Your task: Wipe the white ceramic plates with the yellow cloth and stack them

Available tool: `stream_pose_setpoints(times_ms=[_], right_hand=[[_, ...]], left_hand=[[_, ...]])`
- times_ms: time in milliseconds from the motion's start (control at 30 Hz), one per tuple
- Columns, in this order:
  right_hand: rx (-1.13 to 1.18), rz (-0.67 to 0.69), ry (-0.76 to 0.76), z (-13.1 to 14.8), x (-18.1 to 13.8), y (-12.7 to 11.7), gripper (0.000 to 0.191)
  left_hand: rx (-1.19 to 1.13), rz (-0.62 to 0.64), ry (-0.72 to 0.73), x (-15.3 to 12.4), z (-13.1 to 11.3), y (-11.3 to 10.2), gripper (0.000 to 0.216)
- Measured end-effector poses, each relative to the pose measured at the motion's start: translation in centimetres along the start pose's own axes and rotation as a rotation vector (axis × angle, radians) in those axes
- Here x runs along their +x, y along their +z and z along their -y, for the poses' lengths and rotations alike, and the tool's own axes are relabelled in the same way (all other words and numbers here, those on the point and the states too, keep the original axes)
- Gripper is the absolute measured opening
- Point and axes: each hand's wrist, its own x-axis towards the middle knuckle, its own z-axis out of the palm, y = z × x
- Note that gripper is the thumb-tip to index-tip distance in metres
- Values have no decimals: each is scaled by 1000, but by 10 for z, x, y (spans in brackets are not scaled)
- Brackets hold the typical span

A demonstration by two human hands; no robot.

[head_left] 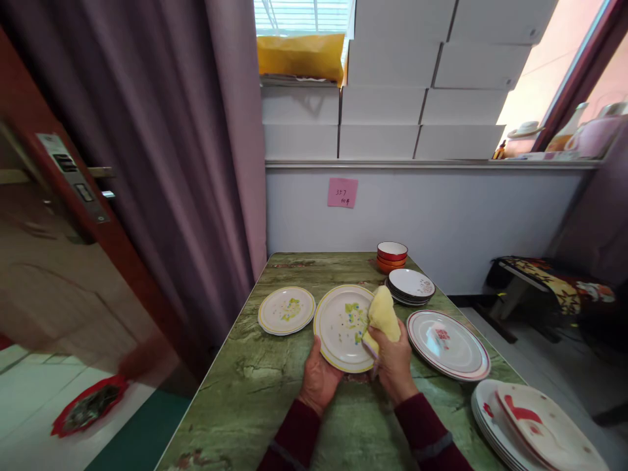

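Two hands (pixel 321 379) (pixel 395 358); one held plate (pixel 342 333) (one cloth (pixel 384 313))

Yellow cloth (pixel 383 313) hides part of the held plate (pixel 345 330) — stacked dishes (pixel 544 428) (lower right) are cut off.

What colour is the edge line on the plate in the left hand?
Yellow; the plate in the left hand shows best in the head view.

Daylight from washed-out window (pixel 305 16); door (pixel 130 278) at left blurred; edges stretched.
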Motion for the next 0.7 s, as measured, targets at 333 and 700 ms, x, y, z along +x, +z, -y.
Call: stream_pose_setpoints(times_ms=[333,700], right_hand=[[-677,253,-491,25,27,-3,70],[-1333,580,-1166,-26,-44,-20,56]], left_hand=[[0,-5,-12,4,1,-13,66],[-28,-45,-14,-1,1,-13,64]])
